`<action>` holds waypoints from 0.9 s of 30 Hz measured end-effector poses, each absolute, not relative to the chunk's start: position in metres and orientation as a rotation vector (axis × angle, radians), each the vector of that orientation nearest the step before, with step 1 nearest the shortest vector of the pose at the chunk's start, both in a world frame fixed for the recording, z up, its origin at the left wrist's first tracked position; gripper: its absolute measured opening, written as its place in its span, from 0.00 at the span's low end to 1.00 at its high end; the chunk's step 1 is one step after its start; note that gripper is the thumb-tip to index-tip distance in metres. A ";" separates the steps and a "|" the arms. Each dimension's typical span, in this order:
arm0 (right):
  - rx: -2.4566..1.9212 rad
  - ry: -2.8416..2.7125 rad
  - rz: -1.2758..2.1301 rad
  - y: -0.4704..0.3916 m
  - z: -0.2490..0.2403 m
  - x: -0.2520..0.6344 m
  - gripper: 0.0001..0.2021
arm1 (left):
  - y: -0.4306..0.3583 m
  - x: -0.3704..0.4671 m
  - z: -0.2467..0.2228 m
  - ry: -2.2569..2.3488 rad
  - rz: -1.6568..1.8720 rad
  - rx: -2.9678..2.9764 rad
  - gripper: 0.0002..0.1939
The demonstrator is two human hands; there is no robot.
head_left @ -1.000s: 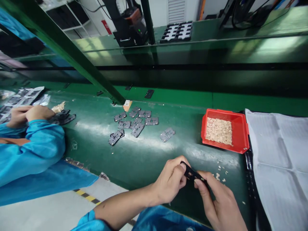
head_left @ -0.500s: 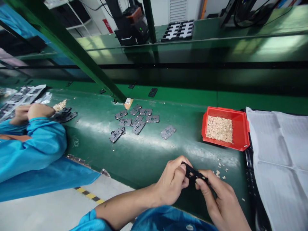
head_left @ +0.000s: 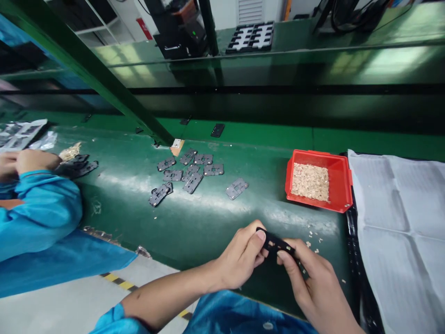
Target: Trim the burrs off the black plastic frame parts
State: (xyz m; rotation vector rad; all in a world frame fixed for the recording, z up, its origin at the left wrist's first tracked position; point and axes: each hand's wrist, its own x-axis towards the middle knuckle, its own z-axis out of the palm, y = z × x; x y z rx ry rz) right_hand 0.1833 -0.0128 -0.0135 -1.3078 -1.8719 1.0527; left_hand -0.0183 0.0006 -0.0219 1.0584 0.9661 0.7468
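Black part spanning left grip, right grip.

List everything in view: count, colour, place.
Held part: 1, black, lower centre-right
Clustered parts: about nine, dark grey, centre-left
Lone part: 1, grey, right of cluster
Far parts: a few, dark, farther back
Bin: 1, red, right
Chips: uncountable, beige, mainly in bin
Sheet: 1, white, far right
Bench: 1, green, across middle
Beam: 1, green, upper left
Tray: 1, black-and-white, top centre
Co-worker's hands: 2, blue-sleeved, left edge
Left hand and right hand: 1 each, bare, gripping held part
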 end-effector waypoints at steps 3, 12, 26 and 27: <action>-1.311 -1.859 1.028 -0.013 -0.016 0.184 0.06 | 0.000 -0.016 -0.022 0.989 0.750 1.082 0.24; -1.410 -1.444 0.863 -0.029 -0.043 0.179 0.12 | 0.018 -0.015 -0.014 0.932 0.596 1.254 0.18; -1.409 -1.570 0.310 -0.032 -0.035 0.180 0.20 | 0.014 -0.001 0.002 0.838 0.603 1.018 0.23; -1.412 -1.567 0.309 -0.032 -0.035 0.180 0.20 | 0.013 -0.001 0.002 0.837 0.606 1.001 0.23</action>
